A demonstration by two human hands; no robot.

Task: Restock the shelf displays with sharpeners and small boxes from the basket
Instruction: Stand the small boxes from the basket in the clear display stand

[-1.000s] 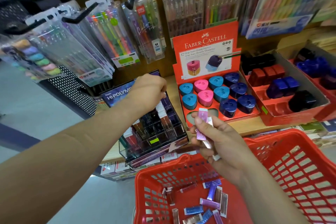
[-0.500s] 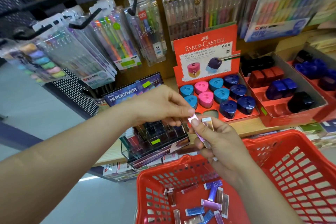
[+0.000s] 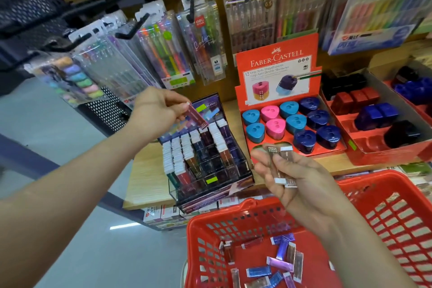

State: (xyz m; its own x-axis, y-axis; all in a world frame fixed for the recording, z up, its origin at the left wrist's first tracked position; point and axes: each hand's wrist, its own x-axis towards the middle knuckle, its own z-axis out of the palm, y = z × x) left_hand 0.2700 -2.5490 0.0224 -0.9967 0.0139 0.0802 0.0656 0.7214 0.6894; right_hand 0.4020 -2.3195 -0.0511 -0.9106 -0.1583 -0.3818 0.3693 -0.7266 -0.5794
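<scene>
My left hand (image 3: 156, 110) pinches a small pink-red box (image 3: 198, 116) just above the back of the clear tiered display (image 3: 210, 159), which holds rows of similar small boxes. My right hand (image 3: 294, 177) grips two or three slim clear boxes (image 3: 281, 163) in front of the red Faber-Castell sharpener display (image 3: 277, 70). That display carries blue, pink and dark blue sharpeners (image 3: 297, 121), with an empty slot at its front left. Below, the red basket (image 3: 385, 206) holds several loose small boxes (image 3: 278, 262) in blue, purple and clear.
A second red tray (image 3: 378, 152) with dark blue, red and black sharpeners sits to the right on the wooden shelf (image 3: 145, 177). Packs of pens (image 3: 163, 54) hang on black hooks above and behind both displays. Flat packets lie on a lower shelf under the display.
My left hand took one small box from my right hand and carried it up and left to the clear display. My right hand stayed put with the other boxes.
</scene>
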